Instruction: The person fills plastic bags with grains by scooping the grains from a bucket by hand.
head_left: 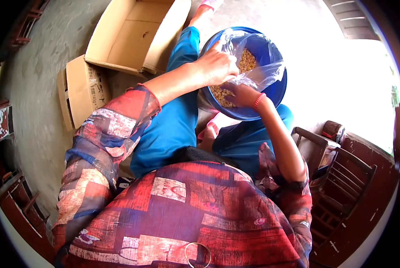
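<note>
A blue round bucket (278,91) stands between my knees, with a clear plastic bag (264,76) inside and over its rim. Small pale yellow kernels (247,61) lie in it; their exact kind is hard to make out. My left hand (215,67) is closed on the gathered edge of the bag at the bucket's left side. Lower in the bucket is my right hand (242,94), wearing a red bracelet, its fingers spread at the kernels near the front wall. The fingertips are in shadow and partly hidden.
An open cardboard box (133,38) stands to the left of the bucket, and a smaller carton (86,91) leans beside it. To the right are a dark wooden chair (347,178) and other brown furniture. Bright light washes out the floor beyond the bucket.
</note>
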`<state>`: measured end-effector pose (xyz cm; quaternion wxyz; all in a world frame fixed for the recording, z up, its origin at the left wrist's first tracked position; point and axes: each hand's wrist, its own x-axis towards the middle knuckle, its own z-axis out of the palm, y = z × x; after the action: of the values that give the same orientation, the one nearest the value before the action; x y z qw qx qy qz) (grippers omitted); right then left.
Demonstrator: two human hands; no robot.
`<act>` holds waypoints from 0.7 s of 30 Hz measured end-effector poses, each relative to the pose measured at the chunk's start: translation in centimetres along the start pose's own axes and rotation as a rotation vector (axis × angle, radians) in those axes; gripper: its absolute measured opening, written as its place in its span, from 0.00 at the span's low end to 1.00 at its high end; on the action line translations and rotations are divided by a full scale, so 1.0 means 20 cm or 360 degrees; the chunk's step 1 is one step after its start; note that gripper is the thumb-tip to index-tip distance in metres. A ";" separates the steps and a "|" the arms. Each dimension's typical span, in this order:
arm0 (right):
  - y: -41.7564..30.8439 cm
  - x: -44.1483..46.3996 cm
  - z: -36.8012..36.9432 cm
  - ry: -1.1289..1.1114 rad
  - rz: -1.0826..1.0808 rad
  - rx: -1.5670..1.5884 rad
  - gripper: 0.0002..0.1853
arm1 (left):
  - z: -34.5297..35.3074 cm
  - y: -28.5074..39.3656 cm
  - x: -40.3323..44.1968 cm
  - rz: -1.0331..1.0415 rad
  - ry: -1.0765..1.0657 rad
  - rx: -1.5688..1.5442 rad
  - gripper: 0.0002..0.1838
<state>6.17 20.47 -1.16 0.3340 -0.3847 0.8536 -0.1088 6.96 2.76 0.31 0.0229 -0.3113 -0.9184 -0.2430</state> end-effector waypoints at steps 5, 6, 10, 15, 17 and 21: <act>-0.22 -0.16 -0.27 0.0219 -0.0164 0.0652 0.09 | -0.01 0.01 0.03 0.0006 -0.0188 0.0116 0.13; -0.22 -0.16 -0.30 0.0389 -0.0168 0.0573 0.07 | -0.02 -0.01 0.06 -0.0012 -0.0170 0.0149 0.13; -0.11 -0.14 -0.35 0.1062 -0.0032 0.0402 0.07 | -0.04 -0.02 0.12 0.0057 0.0029 0.0128 0.15; 0.19 -0.07 -0.28 0.1146 0.0115 -0.0292 0.17 | 0.15 -0.08 0.24 0.0243 0.0066 0.0504 0.09; 0.31 -0.08 -0.28 0.1096 0.0400 -0.0257 0.29 | 0.07 -0.08 0.28 0.0089 -0.0252 0.0656 0.08; 0.24 -0.09 -0.27 0.0984 0.0521 -0.0418 0.40 | 0.00 -0.14 0.27 -0.0140 -0.0321 0.0823 0.07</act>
<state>0.68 24.61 1.63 0.0213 -0.2317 0.9710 -0.0547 0.93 3.85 0.07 -0.0004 -0.2776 -0.9602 0.0309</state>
